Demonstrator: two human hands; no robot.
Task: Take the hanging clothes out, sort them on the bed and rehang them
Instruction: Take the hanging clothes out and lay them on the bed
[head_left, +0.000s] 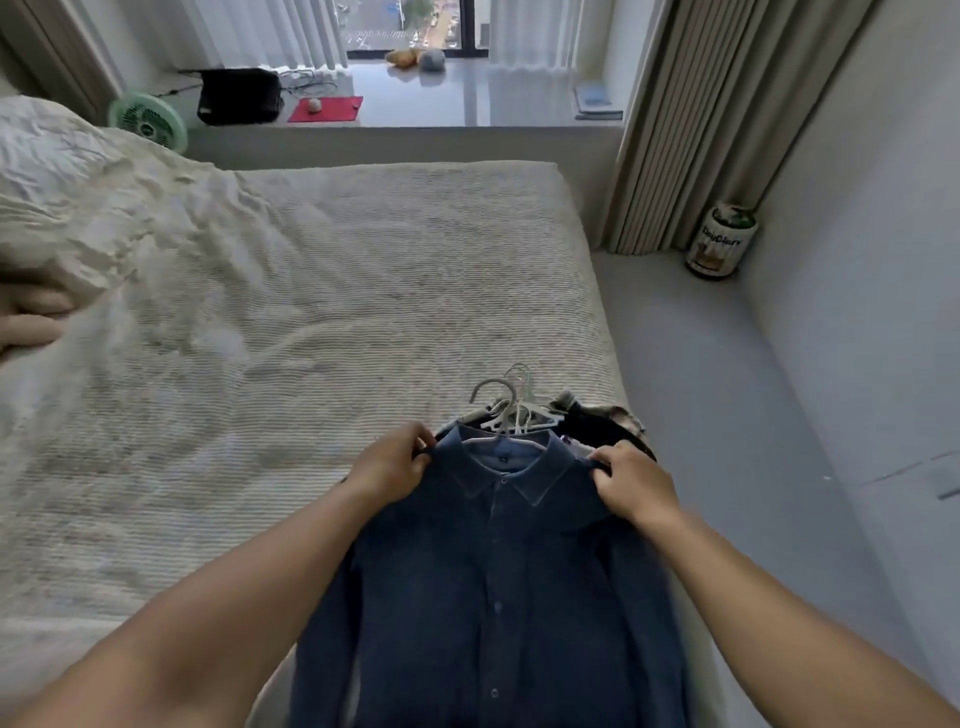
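A dark blue button-up shirt (498, 587) lies face up at the near right corner of the bed (311, 322), still on a pale hanger. My left hand (392, 465) pinches its left shoulder. At the opposite shoulder, my right hand (631, 486) grips the fabric. Several white hanger hooks (506, 402) bunch together just beyond the collar. Under the shirt lie other dark clothes (605, 426), mostly hidden, at the bed's right edge.
A crumpled white duvet (78, 208) covers the bed's left side. The window ledge (441, 98) beyond holds a green fan (148, 119), a black bag and a red mat. A can (719, 241) stands on the grey floor by the curtain (691, 119).
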